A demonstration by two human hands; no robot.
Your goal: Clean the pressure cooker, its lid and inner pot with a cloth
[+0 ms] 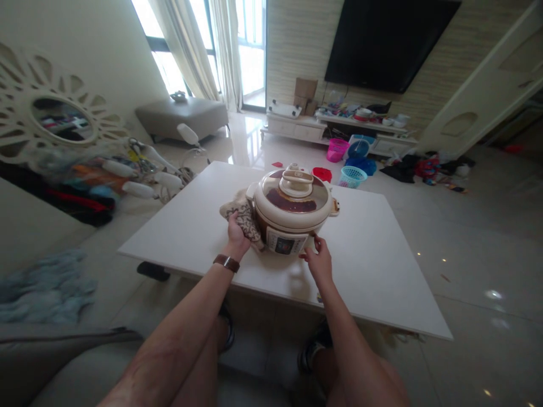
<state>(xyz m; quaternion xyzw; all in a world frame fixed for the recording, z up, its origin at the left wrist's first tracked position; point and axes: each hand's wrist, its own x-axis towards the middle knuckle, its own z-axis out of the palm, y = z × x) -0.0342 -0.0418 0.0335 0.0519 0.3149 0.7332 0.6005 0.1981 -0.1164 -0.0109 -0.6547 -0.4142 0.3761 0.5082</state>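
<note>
A cream and brown electric cooker (266, 232) with a glass lid (274, 200) stands on the white table, its control panel (284, 243) facing me. Something dark reddish-brown shows through the lid. My left hand (238, 234) grips a patterned brown and beige cloth (244, 217), which is pressed against the cooker's left side. At the cooker's lower right front, my right hand (318, 259) has its fingers bent against the base beside the panel. Whether those fingers pinch anything small cannot be made out.
The white table (365, 271) reaches around the cooker. Behind it are a red container (322, 174), a light-blue basket (352, 176) and a pink basket (337, 149). A low cabinet (297, 129) lines the wall under the television (388, 42). A grey bench (186, 117) stands by the window.
</note>
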